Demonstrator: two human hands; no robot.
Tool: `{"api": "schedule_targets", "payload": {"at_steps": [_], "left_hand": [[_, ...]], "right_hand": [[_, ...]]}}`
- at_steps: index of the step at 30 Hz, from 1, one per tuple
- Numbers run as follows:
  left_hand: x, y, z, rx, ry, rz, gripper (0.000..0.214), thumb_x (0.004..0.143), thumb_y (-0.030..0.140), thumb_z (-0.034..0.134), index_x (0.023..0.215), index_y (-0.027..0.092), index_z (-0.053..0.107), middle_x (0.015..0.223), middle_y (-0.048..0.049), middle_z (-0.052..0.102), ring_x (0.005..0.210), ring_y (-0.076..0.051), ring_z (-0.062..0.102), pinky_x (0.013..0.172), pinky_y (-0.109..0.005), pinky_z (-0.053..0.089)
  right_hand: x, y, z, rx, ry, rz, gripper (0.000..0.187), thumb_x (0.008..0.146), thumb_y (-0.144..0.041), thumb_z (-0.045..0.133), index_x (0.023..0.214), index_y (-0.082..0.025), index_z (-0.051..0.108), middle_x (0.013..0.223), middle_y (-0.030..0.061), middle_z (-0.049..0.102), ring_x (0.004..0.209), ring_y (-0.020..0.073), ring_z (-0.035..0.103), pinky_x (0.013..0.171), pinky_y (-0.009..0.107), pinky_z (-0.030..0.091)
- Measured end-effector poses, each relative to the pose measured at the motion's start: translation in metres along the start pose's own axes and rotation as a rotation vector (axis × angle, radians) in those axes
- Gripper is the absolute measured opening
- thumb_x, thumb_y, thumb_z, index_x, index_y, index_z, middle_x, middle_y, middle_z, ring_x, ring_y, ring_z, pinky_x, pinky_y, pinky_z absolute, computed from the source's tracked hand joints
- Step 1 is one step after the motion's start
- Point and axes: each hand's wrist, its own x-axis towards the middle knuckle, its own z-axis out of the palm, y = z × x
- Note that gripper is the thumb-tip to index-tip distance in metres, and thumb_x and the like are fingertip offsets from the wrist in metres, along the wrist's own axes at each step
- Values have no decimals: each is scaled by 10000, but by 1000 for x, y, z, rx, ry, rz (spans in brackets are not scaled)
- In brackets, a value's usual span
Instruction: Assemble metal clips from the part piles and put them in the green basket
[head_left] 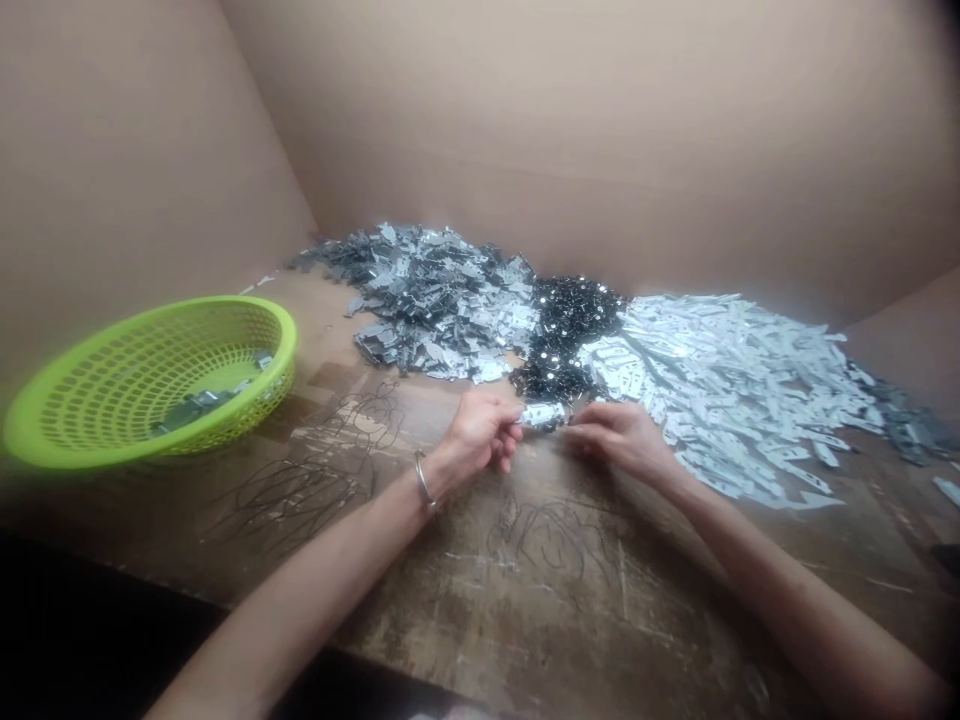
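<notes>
Pinching a metal hinge plate (541, 415) in the left hand (480, 432), right hand (619, 440) curled just beside.

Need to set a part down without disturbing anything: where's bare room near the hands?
Bare wood of the bench shows in front of the left hand and right hand, and between the left hand and the green basket. It's crowded behind the hands, where grey plates, black parts and silver plates lie heaped.

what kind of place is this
Probably a hand-assembly workbench in a small workshop: heaps of stamped metal plates, a scarred wooden workbench, and a green plastic basket with parts inside.
</notes>
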Motion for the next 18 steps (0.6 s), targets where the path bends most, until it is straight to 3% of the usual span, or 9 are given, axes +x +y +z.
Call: {"api": "schedule_targets", "payload": {"at_steps": [3,6,13,18], "left_hand": [[-1,0,1,21,-36,-43,145,664,196,559,628,90,467,523,-27,542,349,-77,477,278,-181,382],[-1,-5,1,56,-68,-71,162,659,223,568,637,85,487,518,-25,537,345,-72,470,268,-168,363],[-3,-5,5,-15,-152,-196,171,665,238,563,622,97,477,475,-7,521,324,-69,450,263,-168,340],[-3,-6,4,-75,-166,-204,139,686,218,538,652,90,494,468,0,514,316,-64,446,267,-163,341]], "right_hand": [[-1,-10,-17,171,-8,132,176,683,-302,550,699,-133,599,535,18,579,436,106,511,399,229,410],[0,-20,-23,231,65,157,180,639,-292,595,667,-115,607,513,25,569,420,99,491,394,227,397],[9,-18,4,202,90,-170,103,625,-278,621,637,-179,647,710,24,553,670,130,502,595,262,420],[6,-14,22,77,118,-282,75,654,-267,603,673,-231,666,737,19,495,710,137,470,624,266,411]]}}
